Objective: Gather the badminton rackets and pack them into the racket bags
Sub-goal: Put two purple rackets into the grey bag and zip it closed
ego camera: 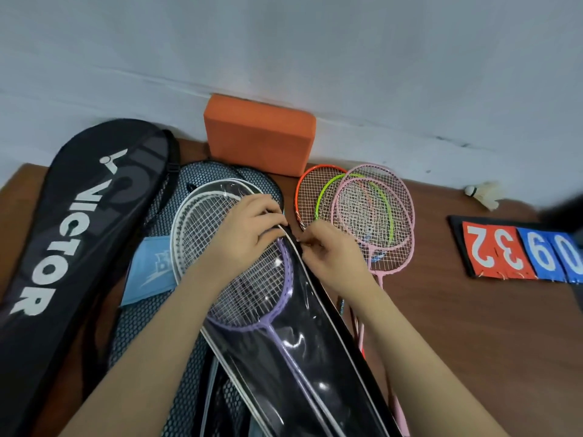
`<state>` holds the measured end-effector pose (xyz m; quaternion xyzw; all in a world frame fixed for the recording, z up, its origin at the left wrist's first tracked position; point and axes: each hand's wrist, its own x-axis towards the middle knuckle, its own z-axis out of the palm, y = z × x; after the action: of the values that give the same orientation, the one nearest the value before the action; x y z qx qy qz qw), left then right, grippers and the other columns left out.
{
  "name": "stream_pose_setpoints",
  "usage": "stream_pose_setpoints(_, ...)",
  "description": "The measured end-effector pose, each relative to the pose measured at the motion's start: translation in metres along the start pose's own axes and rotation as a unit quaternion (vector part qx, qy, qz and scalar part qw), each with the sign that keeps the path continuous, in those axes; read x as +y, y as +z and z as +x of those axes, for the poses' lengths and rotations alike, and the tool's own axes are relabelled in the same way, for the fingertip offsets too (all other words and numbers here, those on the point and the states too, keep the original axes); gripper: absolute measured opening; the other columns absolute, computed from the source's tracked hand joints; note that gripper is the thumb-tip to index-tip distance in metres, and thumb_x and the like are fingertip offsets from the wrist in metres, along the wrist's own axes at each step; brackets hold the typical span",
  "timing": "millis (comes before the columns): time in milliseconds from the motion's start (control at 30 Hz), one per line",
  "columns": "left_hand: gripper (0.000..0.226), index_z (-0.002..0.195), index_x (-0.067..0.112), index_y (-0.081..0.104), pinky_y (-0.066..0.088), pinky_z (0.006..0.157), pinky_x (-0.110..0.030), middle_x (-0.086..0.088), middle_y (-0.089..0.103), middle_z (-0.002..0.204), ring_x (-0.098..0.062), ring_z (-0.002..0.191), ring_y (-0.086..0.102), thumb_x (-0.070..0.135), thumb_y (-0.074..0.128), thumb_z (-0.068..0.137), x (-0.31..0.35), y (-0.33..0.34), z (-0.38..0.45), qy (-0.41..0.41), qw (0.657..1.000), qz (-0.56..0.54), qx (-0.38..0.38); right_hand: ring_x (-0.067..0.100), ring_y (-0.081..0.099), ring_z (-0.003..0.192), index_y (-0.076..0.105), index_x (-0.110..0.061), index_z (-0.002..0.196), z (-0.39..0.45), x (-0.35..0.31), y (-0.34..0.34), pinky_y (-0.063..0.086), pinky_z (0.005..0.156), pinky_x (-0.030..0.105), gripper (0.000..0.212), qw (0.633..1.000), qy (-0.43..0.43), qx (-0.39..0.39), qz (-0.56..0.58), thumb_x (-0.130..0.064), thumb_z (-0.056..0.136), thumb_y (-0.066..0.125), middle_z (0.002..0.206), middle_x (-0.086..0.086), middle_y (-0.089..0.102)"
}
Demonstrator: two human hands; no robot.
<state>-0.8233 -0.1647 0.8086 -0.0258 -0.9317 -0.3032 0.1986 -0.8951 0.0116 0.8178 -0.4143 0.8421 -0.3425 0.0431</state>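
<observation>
Looking down from the head camera, I see a brown table [441, 326] set against a pale wall, with a big black VICTOR racket bag [67, 234] lying along its left side. Beside it, at centre, a clear-fronted black bag [303, 351] rests on top of grey mesh covers [151, 323] and holds a purple racket [252, 298] and a white racket [192, 225], both visible through the plastic. A light blue card [150, 271] lies under the white racket's head. My left hand [243, 234] lies across the bag's upper end, fingers curled over its edge and gripping it. My right hand [328, 250] is just beside the left, fingertips pinching at the bag's dark edge; what it pinches is too small to tell. To the right, three loose rackets overlap on the table: a pink racket [407, 197] on top, a lime-green racket [323, 192] and an orange racket [301, 184] beneath. An orange foam block [258, 134] stands against the wall behind them. Far right lie a flip scoreboard [517, 250] and a white shuttlecock [485, 192].
</observation>
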Motion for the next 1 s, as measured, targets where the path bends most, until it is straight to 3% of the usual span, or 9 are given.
stream_pose_setpoints(100,0.024,0.100,0.005,0.068,0.033,0.102,-0.022,-0.004,0.059,0.106,-0.020,0.121,0.043,0.021,0.056,0.087,0.012,-0.015,-0.013,-0.003,0.999,-0.013,0.032,0.014,0.054,0.065,0.060,-0.012,0.080,-0.006,-0.012,-0.011,0.045,0.059,0.036,0.004,0.997,-0.067,0.016,-0.045,-0.010,0.081,0.063,0.075,-0.006,0.057)
stream_pose_setpoints(267,0.023,0.102,0.004,0.068,0.029,0.109,-0.022,-0.004,0.058,0.111,-0.018,0.131,0.037,0.018,0.057,0.088,0.021,-0.023,-0.029,-0.035,0.996,-0.059,0.064,0.018,0.062,0.076,0.062,-0.013,0.076,-0.026,-0.017,-0.013,0.047,0.069,0.043,0.007,0.996,-0.069,0.030,-0.043,-0.014,0.083,0.064,0.078,-0.005,0.066)
stream_pose_setpoints(333,0.022,0.103,0.008,0.068,0.032,0.109,-0.028,0.000,0.059,0.113,-0.016,0.133,0.036,0.020,0.057,0.088,0.018,-0.019,-0.031,-0.060,0.994,-0.070,0.066,0.017,0.062,0.075,0.063,-0.011,0.074,-0.039,-0.011,-0.010,0.048,0.068,0.042,0.009,0.998,-0.052,0.019,-0.043,-0.016,0.082,0.064,0.077,-0.005,0.066)
stream_pose_setpoints(433,0.020,0.103,0.014,0.068,0.034,0.104,-0.052,0.004,0.061,0.115,-0.015,0.131,0.037,0.023,0.058,0.088,0.011,-0.012,-0.028,-0.081,0.995,-0.012,0.056,0.016,0.062,0.072,0.064,-0.010,0.075,-0.058,-0.001,-0.012,0.051,0.064,0.040,0.008,1.000,-0.011,-0.017,-0.017,-0.015,0.081,0.064,0.075,-0.001,0.067)
stream_pose_setpoints(533,0.019,0.103,0.016,0.069,0.029,0.103,-0.060,0.002,0.063,0.114,-0.021,0.129,0.042,0.023,0.060,0.088,0.009,-0.006,-0.020,-0.097,0.993,0.036,0.058,0.016,0.063,0.073,0.065,-0.010,0.078,-0.079,0.012,-0.020,0.051,0.066,0.041,0.005,0.998,0.045,-0.053,-0.012,-0.012,0.081,0.068,0.078,-0.001,0.068)
stream_pose_setpoints(667,0.020,0.106,0.015,0.069,0.031,0.101,-0.058,-0.001,0.063,0.114,-0.026,0.120,0.050,0.021,0.061,0.088,0.011,0.005,-0.009,-0.103,0.990,0.089,0.032,0.006,0.064,0.076,0.068,-0.012,0.079,-0.110,0.024,-0.035,0.053,0.072,0.041,0.003,0.990,0.124,-0.052,0.042,-0.011,0.081,0.069,0.081,-0.012,0.070)
stream_pose_setpoints(733,0.022,0.108,0.015,0.067,0.031,0.101,-0.056,-0.003,0.061,0.117,-0.028,0.117,0.050,0.017,0.060,0.088,0.019,0.009,-0.004,-0.102,0.990,0.099,0.011,0.006,0.064,0.079,0.070,-0.015,0.080,-0.116,0.022,-0.039,0.053,0.073,0.038,0.004,0.991,0.118,-0.039,0.057,-0.011,0.081,0.070,0.082,-0.013,0.070)
stream_pose_setpoints(867,0.029,0.120,0.022,0.062,0.006,0.108,-0.041,0.004,0.050,0.135,-0.022,0.136,0.029,0.020,0.056,0.091,0.054,0.023,-0.020,-0.048,0.993,0.094,-0.054,0.009,0.065,0.078,0.072,-0.013,0.082,-0.117,0.015,-0.038,0.053,0.071,0.033,0.002,0.993,0.082,-0.017,0.080,-0.012,0.081,0.070,0.084,-0.006,0.072)
stream_pose_setpoints(1000,0.026,0.109,0.027,0.065,0.008,0.104,-0.037,0.009,0.056,0.129,-0.016,0.135,0.030,0.031,0.047,0.091,0.083,0.048,-0.063,-0.004,0.993,0.078,-0.089,0.006,0.064,0.076,0.071,-0.015,0.080,-0.123,0.008,-0.038,0.052,0.071,0.030,0.009,0.991,0.068,-0.007,0.111,-0.021,0.079,0.065,0.081,-0.009,0.070)
